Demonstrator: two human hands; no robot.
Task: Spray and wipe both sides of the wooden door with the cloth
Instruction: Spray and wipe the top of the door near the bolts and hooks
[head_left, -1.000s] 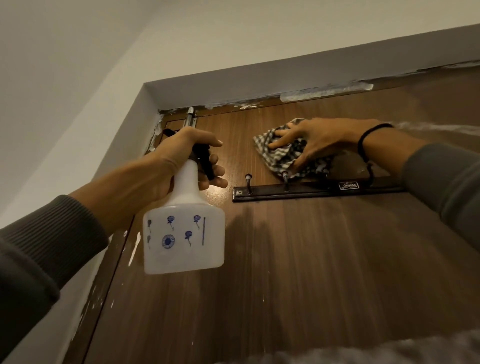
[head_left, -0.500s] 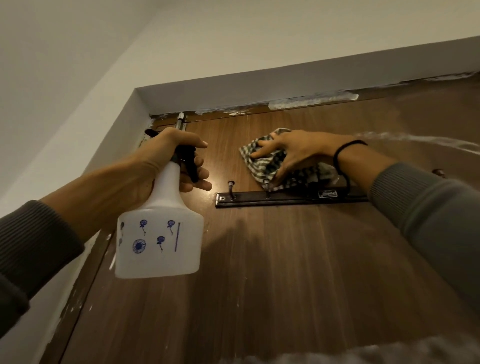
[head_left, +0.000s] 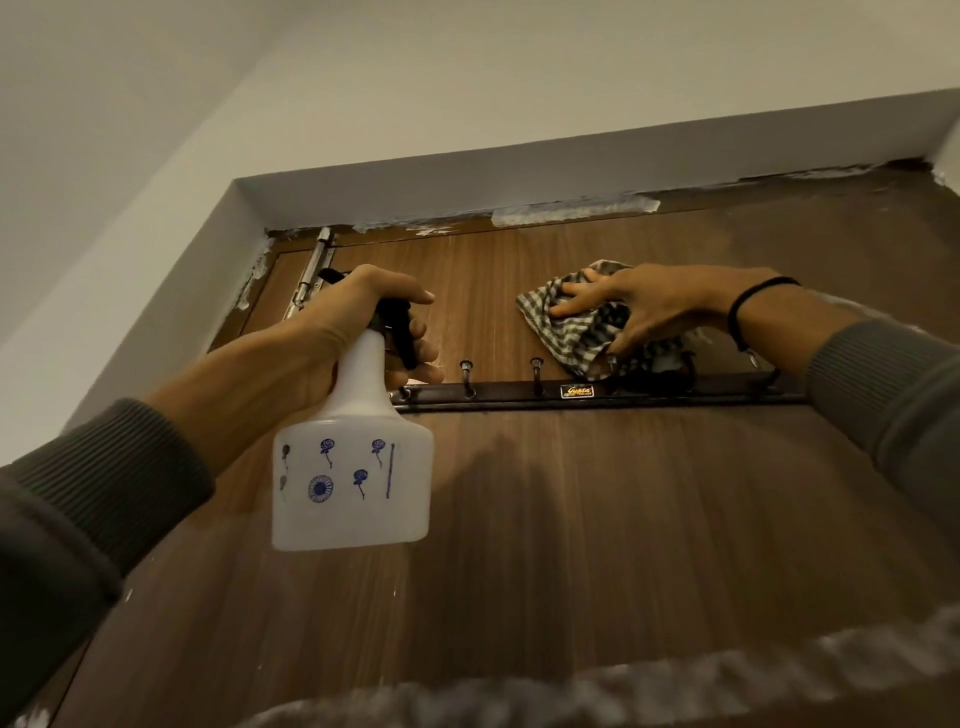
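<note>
Wiping is under way near the top of the door (head_left: 571, 519), which stands with its long axis vertical and its face to the camera. Above the hook rail (head_left: 519, 392), an upright bottle (head_left: 353, 483) points its nozzle at the wood, clamped in the left hand (head_left: 358, 317). The bunched cloth (head_left: 576, 332) lies pressed under the right hand (head_left: 644, 306), fingers spread. The next strokes probably must clear the hooks.
</note>
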